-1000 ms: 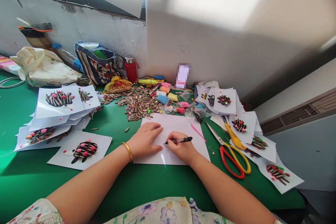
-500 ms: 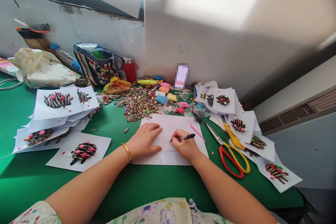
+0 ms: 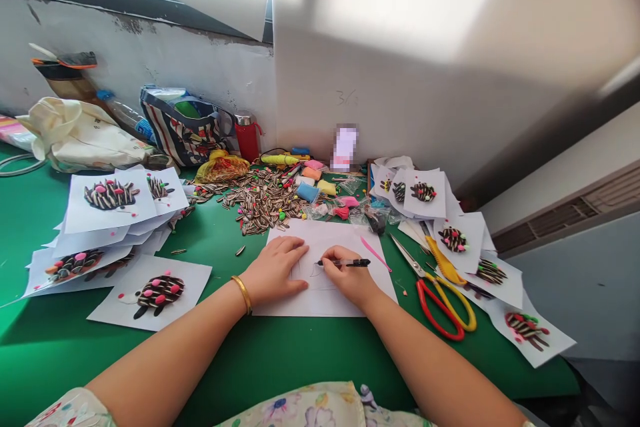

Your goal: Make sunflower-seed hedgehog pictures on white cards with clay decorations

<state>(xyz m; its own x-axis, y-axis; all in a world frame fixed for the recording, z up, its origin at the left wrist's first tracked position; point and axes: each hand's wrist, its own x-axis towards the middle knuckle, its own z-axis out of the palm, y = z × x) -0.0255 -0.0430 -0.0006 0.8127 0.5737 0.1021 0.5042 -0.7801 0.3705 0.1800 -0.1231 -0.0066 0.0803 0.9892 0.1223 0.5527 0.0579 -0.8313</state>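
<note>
bright | glare on white panel (image 3: 415,47) | shadow below | top-right corner dark

Gold bangle (image 3: 242,294), floral cream garment (image 3: 300,407)

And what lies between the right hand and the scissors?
The head view shows a thin pink stick on the right of the paper, then green table with a small scrap, between the right hand and the scissors.
</note>
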